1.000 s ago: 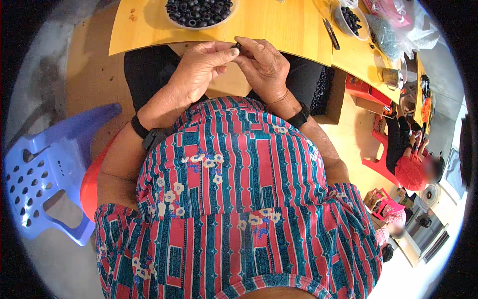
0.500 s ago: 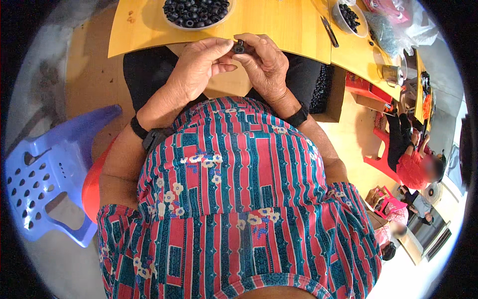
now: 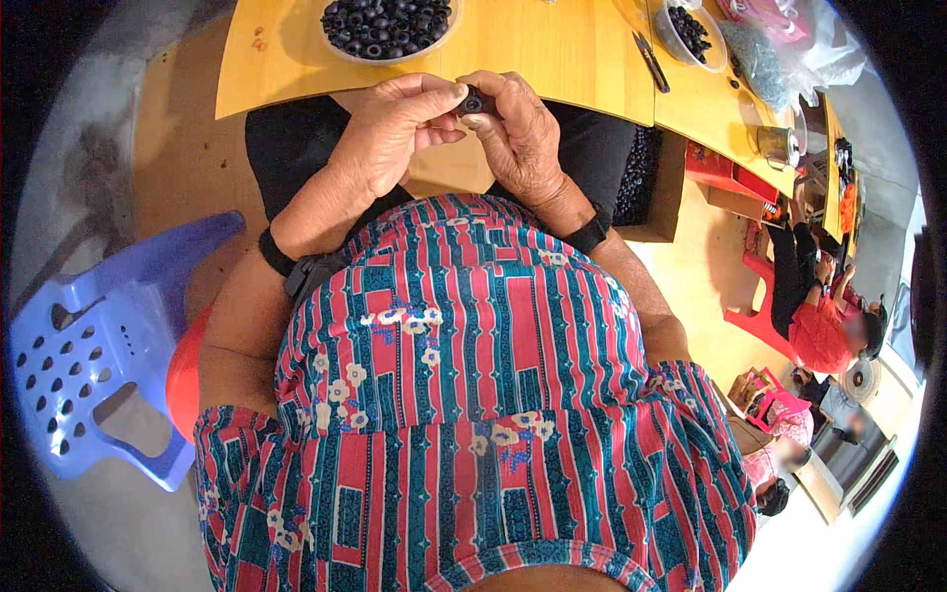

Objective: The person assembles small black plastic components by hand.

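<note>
A small black ring-shaped part (image 3: 474,103) is held between my two hands, just off the near edge of the yellow table (image 3: 552,59). My left hand (image 3: 400,128) pinches its left side between thumb and fingers. My right hand (image 3: 518,133) grips it from the right, thumb below and forefinger above. The round hole of the part faces up toward me. Beyond my hands, a clear plastic bowl (image 3: 395,57) full of similar black parts stands on the table.
To the right on the table lie a black-handled knife (image 3: 651,61), a second bowl of black parts (image 3: 718,59), plastic bags (image 3: 764,64) and a metal can (image 3: 777,146). Below the table is a box of black parts (image 3: 639,178). A blue plastic chair (image 3: 113,345) stands left; co-workers sit far right.
My fingers have turned the black part, so its hole now shows more fully. My right hand has shifted slightly left.
</note>
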